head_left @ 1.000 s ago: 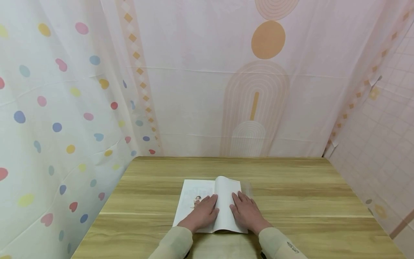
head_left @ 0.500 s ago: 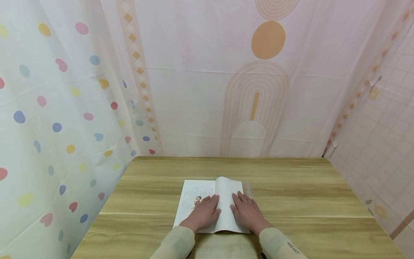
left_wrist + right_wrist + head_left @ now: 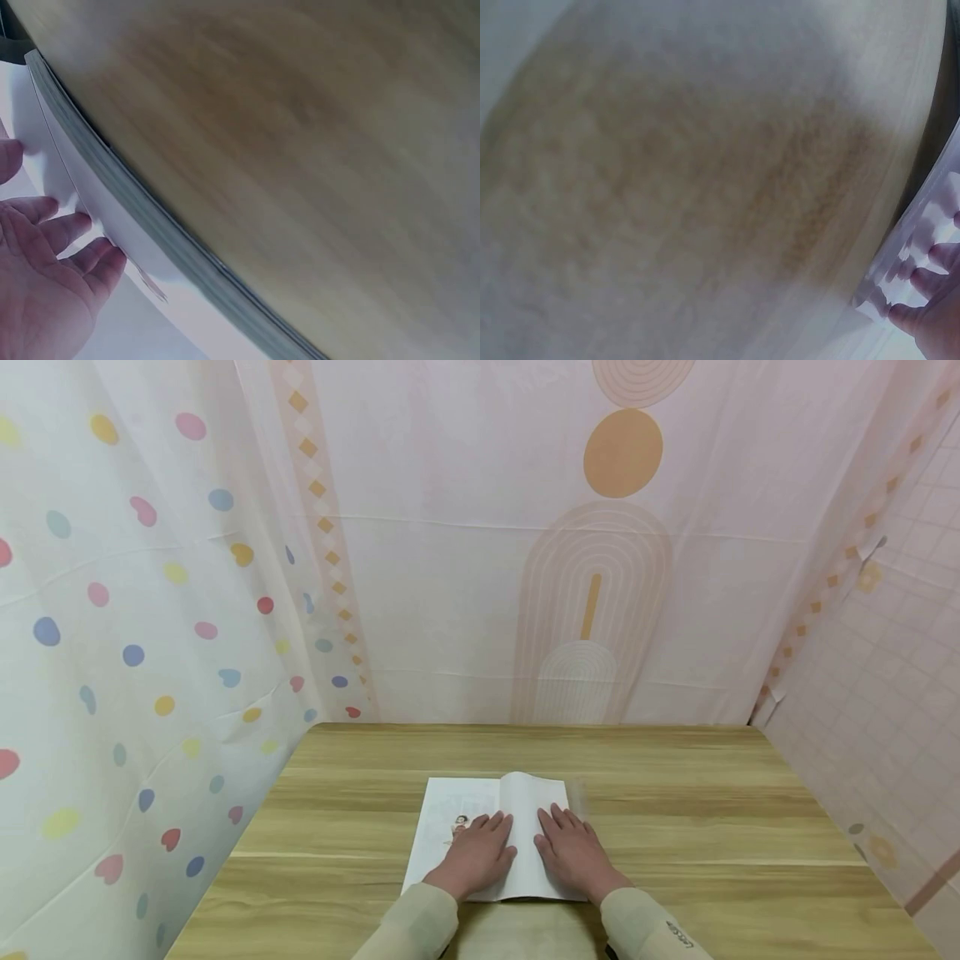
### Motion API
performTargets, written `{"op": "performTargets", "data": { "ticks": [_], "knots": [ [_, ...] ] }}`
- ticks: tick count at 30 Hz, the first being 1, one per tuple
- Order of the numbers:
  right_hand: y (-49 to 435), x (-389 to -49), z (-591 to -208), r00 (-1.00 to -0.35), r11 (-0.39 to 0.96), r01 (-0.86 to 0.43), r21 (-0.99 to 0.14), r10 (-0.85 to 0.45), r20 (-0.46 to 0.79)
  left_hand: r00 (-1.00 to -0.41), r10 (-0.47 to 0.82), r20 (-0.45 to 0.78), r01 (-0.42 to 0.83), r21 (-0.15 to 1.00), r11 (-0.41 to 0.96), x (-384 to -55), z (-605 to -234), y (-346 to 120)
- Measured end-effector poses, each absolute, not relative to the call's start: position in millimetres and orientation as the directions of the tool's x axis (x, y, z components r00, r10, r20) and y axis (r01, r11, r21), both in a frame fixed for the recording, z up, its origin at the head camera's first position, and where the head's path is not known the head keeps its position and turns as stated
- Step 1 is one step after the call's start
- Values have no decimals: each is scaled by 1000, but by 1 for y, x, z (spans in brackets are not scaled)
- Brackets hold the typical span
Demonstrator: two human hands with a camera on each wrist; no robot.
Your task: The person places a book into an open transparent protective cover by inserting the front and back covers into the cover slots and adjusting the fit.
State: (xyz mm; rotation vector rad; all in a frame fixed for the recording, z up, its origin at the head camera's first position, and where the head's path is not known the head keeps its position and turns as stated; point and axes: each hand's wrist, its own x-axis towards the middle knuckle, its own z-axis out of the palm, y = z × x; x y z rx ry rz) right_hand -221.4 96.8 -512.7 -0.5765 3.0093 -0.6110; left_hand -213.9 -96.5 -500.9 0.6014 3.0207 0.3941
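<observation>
An open book (image 3: 525, 793) with white pages lies on the wooden table, its right page bulging up near the fold. The left page carries a small printed figure (image 3: 459, 823), partly covered by my left hand (image 3: 476, 856). That hand rests on the book with fingers extended, the fingertips by the fold. On the right page lies my right hand (image 3: 576, 853), its fingers straight and spread towards the far edge. From the left wrist view, the thick stack of page edges (image 3: 135, 195) shows beside the left fingers. The right wrist view catches right fingertips (image 3: 928, 281) touching the page.
The wood-grain table (image 3: 712, 827) extends around the book on all sides. A pale patterned curtain (image 3: 450, 602) hangs behind the table's far edge. At the left is a curtain with coloured dots (image 3: 150, 735), and at the right a checked one (image 3: 892, 693).
My left hand has slid slightly to the right, towards the fold. The right page's outer edge has shifted a little right and its bulge looks lower. My right hand has hardly moved.
</observation>
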Motion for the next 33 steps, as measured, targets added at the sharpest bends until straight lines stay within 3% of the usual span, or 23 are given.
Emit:
{"op": "performTargets", "data": {
  "ticks": [8, 33],
  "knots": [
    [97, -221, -513, -933, 855, -344, -389, -358, 37, -914, 405, -4, 398, 173, 901, -212, -499, -94],
    [94, -220, -514, -924, 857, -368, -359, -381, 37, -910, 414, -33, 410, 91, 908, -210, -498, -89]
  ]
}}
